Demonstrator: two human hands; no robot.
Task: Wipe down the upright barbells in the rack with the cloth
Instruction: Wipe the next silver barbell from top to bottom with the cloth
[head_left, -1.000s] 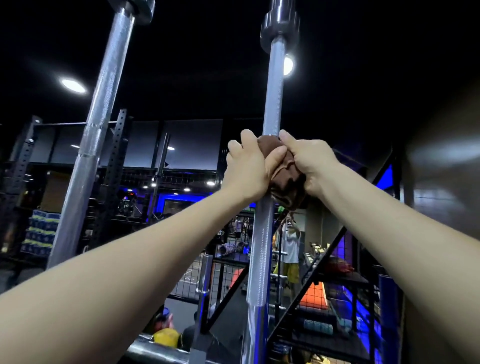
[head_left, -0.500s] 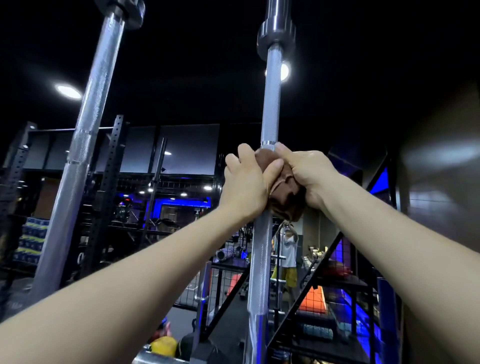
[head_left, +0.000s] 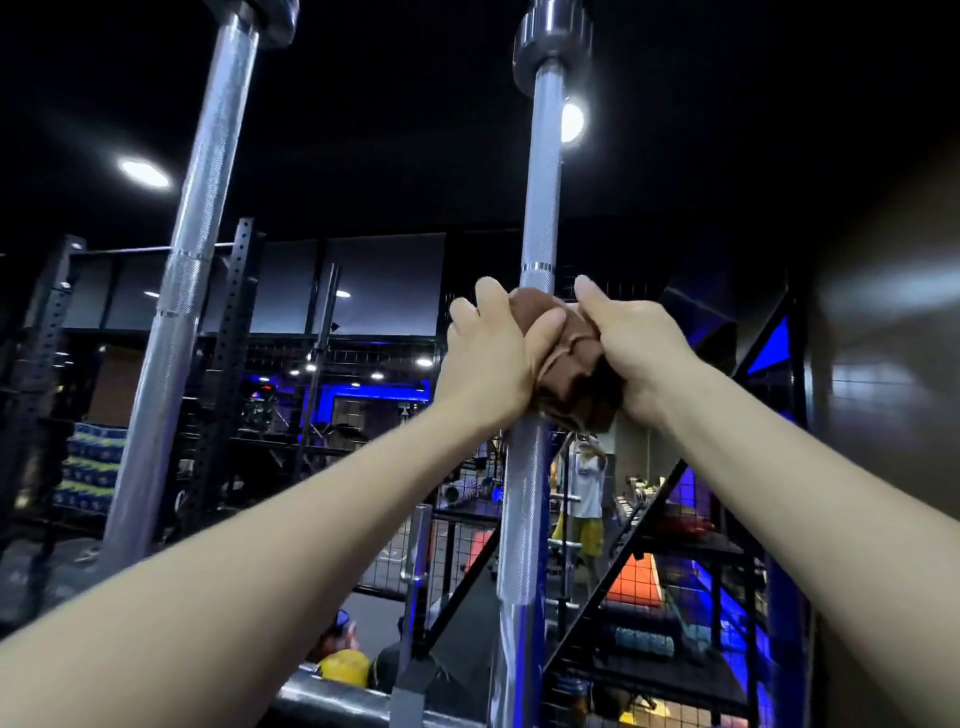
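Two silver knurled barbells stand upright. The nearer barbell (head_left: 540, 197) rises in the centre, its collar at the top edge. A brown cloth (head_left: 569, 364) is wrapped round its shaft about halfway up. My left hand (head_left: 491, 353) grips the cloth and bar from the left, fingers curled round behind. From the right, my right hand (head_left: 631, 340) grips the same bunched cloth. The shaft under the cloth is hidden. The second barbell (head_left: 182, 291) leans at the left, untouched.
A black wire-mesh rack frame (head_left: 597, 582) and a horizontal steel rail (head_left: 332, 701) lie below the bars. A black perforated upright (head_left: 228, 332) stands behind the left barbell. A person in a white top (head_left: 584, 488) stands farther back. A dark wall (head_left: 883, 364) closes the right side.
Both hands and the cloth have slid a little down the centre barbell, below the smooth ring on the shaft. The view has tilted slightly, so both collars sit higher in the frame.
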